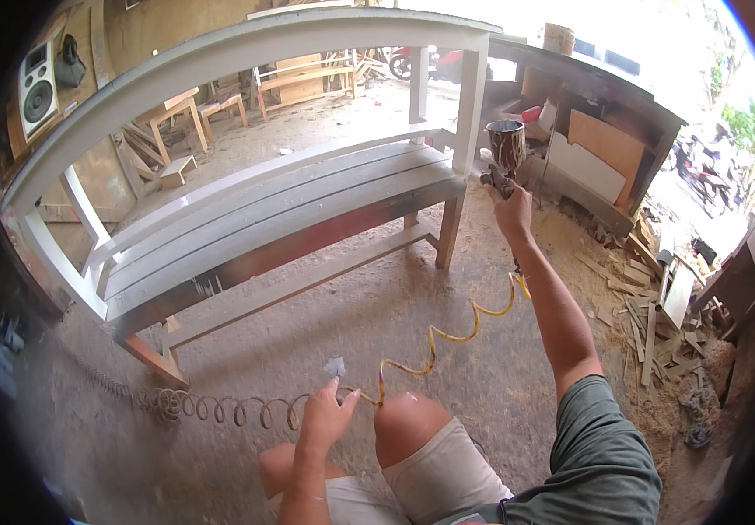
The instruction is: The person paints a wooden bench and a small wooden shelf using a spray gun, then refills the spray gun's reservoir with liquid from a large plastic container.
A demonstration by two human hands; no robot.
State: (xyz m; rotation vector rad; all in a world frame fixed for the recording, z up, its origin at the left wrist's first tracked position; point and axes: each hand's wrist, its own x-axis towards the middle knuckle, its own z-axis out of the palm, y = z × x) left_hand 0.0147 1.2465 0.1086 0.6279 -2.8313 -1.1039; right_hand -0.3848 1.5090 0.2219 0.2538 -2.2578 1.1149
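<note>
My right hand (512,210), arm stretched forward, grips a spray gun (496,179) with a paint-streaked cup (506,144) on top. The gun is beside the right upright of a wooden frame with a slatted shelf (281,197), partly coated pale grey-white. Its front rail (290,249) shows dark and reddish patches. Near my knee, my left hand (327,418) is closed around the coiled air hose (433,350). Yellow coils run from there toward the gun. Darker coils (211,409) stretch left along the floor.
A worn cabinet (601,157) stands at the far right, above a heap of wood scraps (657,306). Small wooden stools (220,112) and frames (307,80) are at the back. A speaker (38,87) hangs on the left wall. A pale scrap (335,366) is just beyond my left hand.
</note>
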